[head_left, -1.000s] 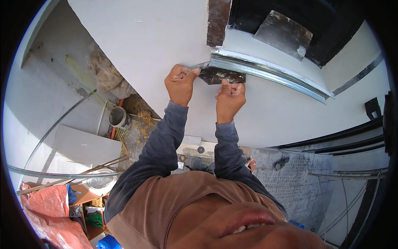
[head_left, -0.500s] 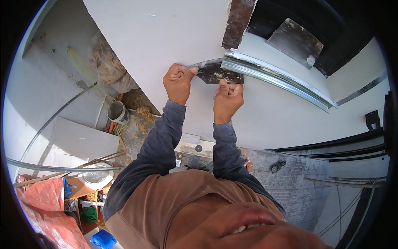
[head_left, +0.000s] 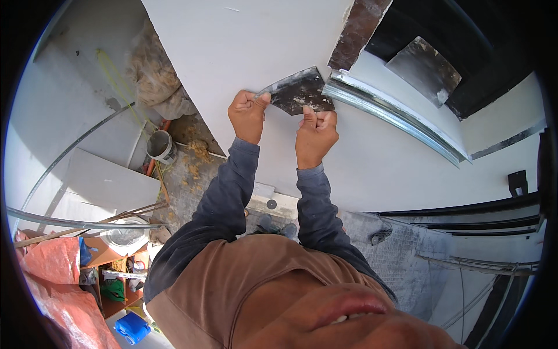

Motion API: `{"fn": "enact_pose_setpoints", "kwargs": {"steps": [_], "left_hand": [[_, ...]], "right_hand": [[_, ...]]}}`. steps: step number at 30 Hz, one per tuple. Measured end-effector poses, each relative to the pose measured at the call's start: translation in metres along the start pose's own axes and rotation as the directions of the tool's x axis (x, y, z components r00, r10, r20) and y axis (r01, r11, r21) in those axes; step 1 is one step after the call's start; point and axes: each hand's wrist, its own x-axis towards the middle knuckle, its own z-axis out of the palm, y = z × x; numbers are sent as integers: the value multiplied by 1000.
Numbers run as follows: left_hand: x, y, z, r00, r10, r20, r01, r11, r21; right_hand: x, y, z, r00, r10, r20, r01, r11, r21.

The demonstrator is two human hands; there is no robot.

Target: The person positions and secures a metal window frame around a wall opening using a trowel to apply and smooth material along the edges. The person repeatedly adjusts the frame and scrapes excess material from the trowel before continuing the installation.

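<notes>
Both my hands grip a dark, flat piece of stone-like tile [head_left: 293, 93] with angled edges and whitish dust and smears on it. My left hand [head_left: 247, 118] pinches its left corner between thumb and fingers. At the lower right edge, my right hand [head_left: 317, 138] pinches it with the thumb on top. The piece is held over a large white board [head_left: 232, 46]; whether it touches the board I cannot tell. Its right end lies next to the end of some shiny metal channels [head_left: 395, 119], which rest on the board.
A brown marbled strip [head_left: 360, 35] and another dark flat piece [head_left: 427, 70] lie at the upper right. Lower left are a bucket [head_left: 161, 146], a leaning board [head_left: 110, 183], a red sheet [head_left: 55, 267], a shelf unit with clutter and a blue container [head_left: 132, 328].
The tile piece has moved left relative to the metal channels and tilted up, so its right end is no longer covered by them. Both hands keep their grip. The view has shifted slightly.
</notes>
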Motion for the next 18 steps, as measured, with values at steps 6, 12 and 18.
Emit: {"fn": "enact_pose_setpoints", "kwargs": {"steps": [6, 12, 18], "left_hand": [[8, -17, -27, 988, -59, 142, 66, 997, -49], [-24, -44, -47, 971, -26, 236, 49, 995, -93], [-87, -55, 35, 858, -183, 480, 182, 982, 48]], "right_hand": [[-3, 0, 5, 999, 5, 35, -6, 999, 36], [-25, 27, -24, 979, -135, 153, 110, 981, 161], [-26, 71, -119, 982, 181, -62, -140, 902, 409]]}}
